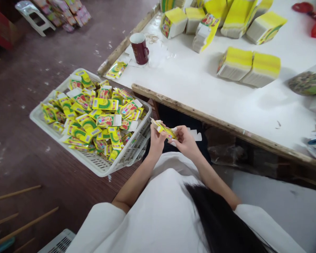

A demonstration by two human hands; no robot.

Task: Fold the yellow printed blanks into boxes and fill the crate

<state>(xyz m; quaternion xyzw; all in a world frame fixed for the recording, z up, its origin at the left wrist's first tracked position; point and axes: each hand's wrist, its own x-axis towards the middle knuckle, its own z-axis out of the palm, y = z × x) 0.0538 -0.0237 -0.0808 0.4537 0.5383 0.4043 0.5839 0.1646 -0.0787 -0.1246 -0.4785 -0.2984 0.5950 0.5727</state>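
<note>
Above my lap, a small yellow printed carton is held between both hands. My left hand grips its left end, where white flaps stick out. The fingers of my right hand close on its other end. Several white-edged pieces of card lie on my lap, just beyond the right hand. To my left stands a white plastic basket, heaped with small yellow and green cartons; some have white flaps standing out at an end. My left hand is close to the basket's right rim.
A white table with a wooden edge stands ahead. On it are a maroon mug, bundled stacks of flat yellow cartons and a clear bag at the right. A white stool stands on the floor, far left.
</note>
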